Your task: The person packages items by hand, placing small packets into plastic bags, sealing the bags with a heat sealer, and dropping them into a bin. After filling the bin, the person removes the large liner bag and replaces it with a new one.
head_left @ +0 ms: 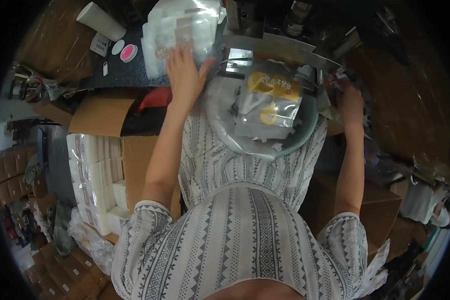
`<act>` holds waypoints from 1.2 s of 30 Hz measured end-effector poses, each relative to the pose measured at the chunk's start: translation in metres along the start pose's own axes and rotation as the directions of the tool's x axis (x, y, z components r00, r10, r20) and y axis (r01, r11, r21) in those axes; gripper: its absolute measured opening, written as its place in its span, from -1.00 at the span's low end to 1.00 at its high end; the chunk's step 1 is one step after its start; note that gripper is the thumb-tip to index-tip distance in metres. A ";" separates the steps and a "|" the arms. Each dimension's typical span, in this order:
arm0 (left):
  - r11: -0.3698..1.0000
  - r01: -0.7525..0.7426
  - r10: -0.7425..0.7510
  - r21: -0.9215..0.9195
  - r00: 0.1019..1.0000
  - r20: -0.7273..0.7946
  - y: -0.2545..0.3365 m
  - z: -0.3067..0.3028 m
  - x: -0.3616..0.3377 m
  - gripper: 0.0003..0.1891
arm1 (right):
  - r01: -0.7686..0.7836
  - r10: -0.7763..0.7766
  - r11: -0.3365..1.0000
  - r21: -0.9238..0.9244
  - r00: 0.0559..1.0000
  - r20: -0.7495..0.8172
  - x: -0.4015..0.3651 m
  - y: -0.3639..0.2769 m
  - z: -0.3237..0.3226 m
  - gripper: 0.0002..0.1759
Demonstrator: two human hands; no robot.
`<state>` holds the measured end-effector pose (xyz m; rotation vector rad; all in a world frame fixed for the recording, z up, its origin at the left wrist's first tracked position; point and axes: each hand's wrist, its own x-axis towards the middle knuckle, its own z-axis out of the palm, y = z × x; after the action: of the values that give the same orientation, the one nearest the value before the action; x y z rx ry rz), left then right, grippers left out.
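Note:
My left hand (184,72) lies with fingers spread on a stack of clear printed plastic pouches (152,37) on the dark tabletop. My right hand (351,102) reaches to the right of the machine, beside a crumpled greenish plastic bag (329,102). Its fingers are dim there, and I cannot tell what they hold. Between my hands, a round basin (311,127) lined with clear plastic sits on my lap. Clear pouches with a yellow label (274,86) rest over the basin, under the front of a metal machine (290,45).
A white cup (100,21) lies on its side at the back left, near a round pink-topped container (129,53) and a small white card (100,45). Below the table edge stands an open carton (102,112) beside stacked white packs (92,175). Another carton (370,210) is at right.

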<state>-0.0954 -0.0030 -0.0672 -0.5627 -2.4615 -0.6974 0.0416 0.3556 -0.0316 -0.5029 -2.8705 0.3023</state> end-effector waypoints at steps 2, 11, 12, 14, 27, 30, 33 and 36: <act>0.865 -0.142 0.189 0.480 0.981 -0.051 -0.004 -0.007 -0.006 -0.65 | -0.031 0.029 0.998 0.060 0.999 0.029 -0.004 0.001 -0.005 -0.70; 0.999 0.052 -0.051 -0.012 0.994 0.092 0.044 -0.080 -0.037 -0.90 | 0.270 -0.335 0.737 0.619 0.942 -0.011 -0.024 -0.113 -0.050 -0.72; 0.998 0.043 -0.038 -0.047 0.995 0.096 0.054 -0.087 -0.037 -0.90 | 0.422 -0.460 0.673 0.608 0.882 -0.104 -0.024 -0.124 -0.045 -0.70; 0.996 0.038 -0.031 -0.076 0.994 0.102 0.063 -0.092 -0.039 -0.89 | 0.527 -0.545 0.639 0.561 0.824 -0.153 -0.022 -0.138 -0.038 -0.69; 0.366 0.801 -0.155 -0.473 0.554 0.818 0.105 -0.010 -0.011 -0.75 | 0.164 -0.223 0.889 0.428 0.971 0.091 -0.024 -0.089 -0.054 -0.64; 0.172 0.855 -0.176 -0.489 0.515 0.839 0.104 0.002 -0.005 -0.75 | -0.017 -0.007 0.960 0.281 0.996 0.085 -0.018 -0.060 -0.056 -0.67; 0.417 0.766 -0.215 -0.489 0.606 0.766 0.092 0.003 -0.006 -0.70 | 0.200 -0.199 0.980 -0.010 0.972 -0.127 0.010 0.015 0.004 -0.65; 0.881 0.157 -0.120 -0.445 0.987 0.111 0.041 -0.004 0.016 -0.47 | 0.026 -0.024 0.998 0.055 0.999 -0.038 0.005 0.001 0.004 -0.64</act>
<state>-0.0856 0.0302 -0.0402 -0.5939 -2.4316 -1.3545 0.0364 0.3573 -0.0349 -0.4578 -2.8218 0.3634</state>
